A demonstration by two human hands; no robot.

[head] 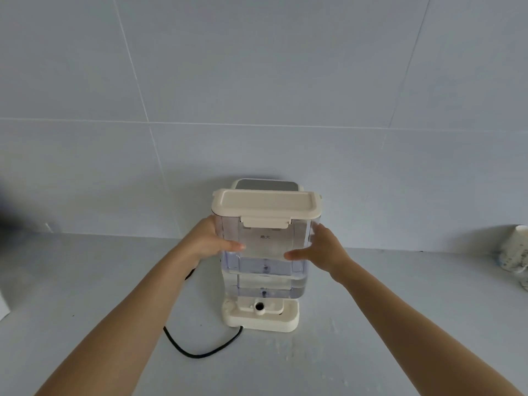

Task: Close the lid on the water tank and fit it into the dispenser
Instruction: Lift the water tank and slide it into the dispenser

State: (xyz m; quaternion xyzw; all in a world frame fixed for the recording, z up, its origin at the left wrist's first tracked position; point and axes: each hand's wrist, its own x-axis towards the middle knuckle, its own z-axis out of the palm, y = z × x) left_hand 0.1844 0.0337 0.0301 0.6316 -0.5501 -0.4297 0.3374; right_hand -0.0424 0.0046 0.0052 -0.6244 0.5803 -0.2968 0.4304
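Above the cream dispenser [261, 317] base, the left hand [207, 242] and right hand [324, 248] clamp the clear water tank [264, 252] by its sides. Its cream lid [265, 208] sits shut; "最大" is printed below the latch.

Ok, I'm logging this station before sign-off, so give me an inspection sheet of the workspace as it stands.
Surface: pale grey counter, faint white smears at front.
Job's things: clear water tank, cream lid shut, held above the dispenser base; port exposed.
Clutter: patterned cup far right; white edge at left.
Grips: left hand and right hand clasp the tank's sides.
Cables: black cord loops from the dispenser.
Surroundings: grey tiled wall.
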